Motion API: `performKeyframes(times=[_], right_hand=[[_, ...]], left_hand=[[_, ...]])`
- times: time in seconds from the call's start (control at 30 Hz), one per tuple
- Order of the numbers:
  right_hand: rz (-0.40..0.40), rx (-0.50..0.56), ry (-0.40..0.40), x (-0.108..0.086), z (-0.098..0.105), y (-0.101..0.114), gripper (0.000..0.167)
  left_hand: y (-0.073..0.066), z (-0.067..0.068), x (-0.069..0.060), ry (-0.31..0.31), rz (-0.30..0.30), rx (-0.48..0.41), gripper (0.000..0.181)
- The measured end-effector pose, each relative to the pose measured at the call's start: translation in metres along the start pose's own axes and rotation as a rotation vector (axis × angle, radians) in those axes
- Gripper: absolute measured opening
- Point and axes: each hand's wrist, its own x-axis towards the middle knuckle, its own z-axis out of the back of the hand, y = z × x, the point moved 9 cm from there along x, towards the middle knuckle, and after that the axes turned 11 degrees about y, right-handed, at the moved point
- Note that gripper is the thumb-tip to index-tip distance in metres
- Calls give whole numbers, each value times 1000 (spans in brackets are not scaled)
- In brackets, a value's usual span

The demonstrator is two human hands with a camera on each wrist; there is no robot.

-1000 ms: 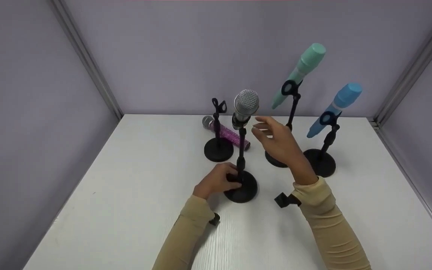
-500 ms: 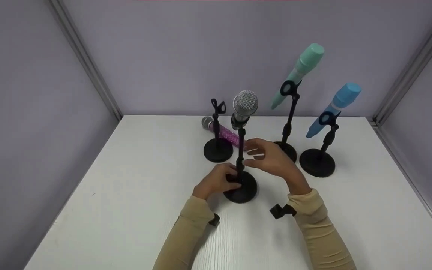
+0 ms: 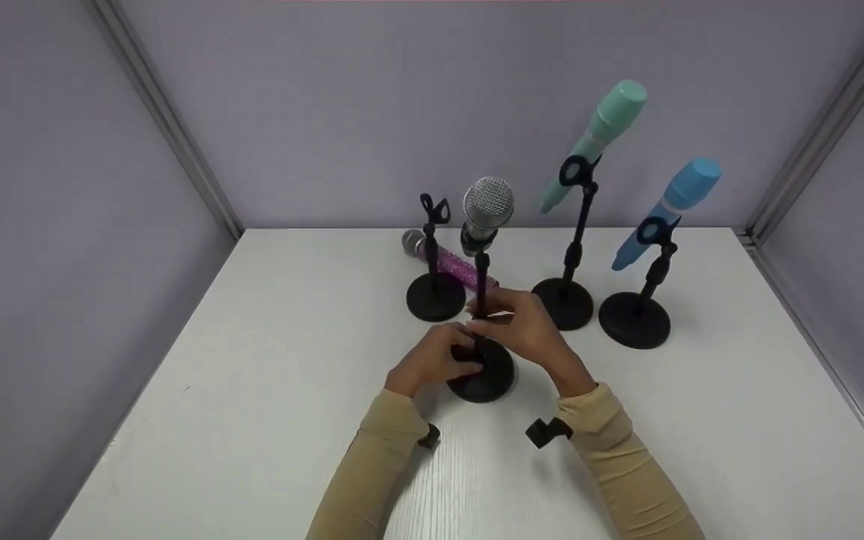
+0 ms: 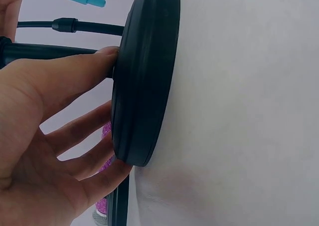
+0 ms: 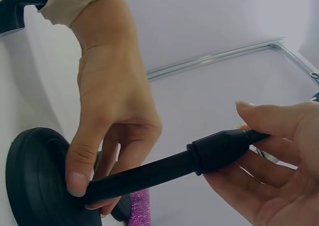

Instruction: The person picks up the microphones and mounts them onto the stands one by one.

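Note:
A silver-headed microphone (image 3: 488,204) sits in the clip of a black stand, whose round base (image 3: 493,381) rests on the table. My left hand (image 3: 430,361) holds this stand low down, thumb against the foot of the pole and fingers at the base (image 4: 144,86). Higher up, my right hand (image 3: 526,327) has its fingers curled round the pole just above the black collar (image 5: 219,148); the thumb lies on the near side, its contact unclear. In the right wrist view my left hand (image 5: 112,101) shows beside the base (image 5: 40,186).
Behind to the left stands a short stand with an empty clip (image 3: 435,210), a glittery pink microphone (image 3: 462,268) lying behind it. Right of my hands, two stands hold a mint-green microphone (image 3: 612,116) and a blue microphone (image 3: 687,187). Walls border the white table (image 3: 252,375).
My right hand has come down and left from beside the silver microphone's head to the pole, and its fingers have closed round it. The left hand has stayed at the base.

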Motion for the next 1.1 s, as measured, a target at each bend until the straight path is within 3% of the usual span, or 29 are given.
performKeyframes(times=[0.2,0.5,0.77,1.1], right_hand=[[5,-60,-35,1,1,-3,23],[18,-88,-77,2,4,-5,26],[85,-98,-129,-1,7,-1,19],[84,-29,-93,1,3,-11,17]], left_hand=[[-1,2,2,-1,-26,15,16],[3,1,1,-3,6,-10,13],[1,0,3,4,0,15,13],[2,-2,2,11,-19,17,12]])
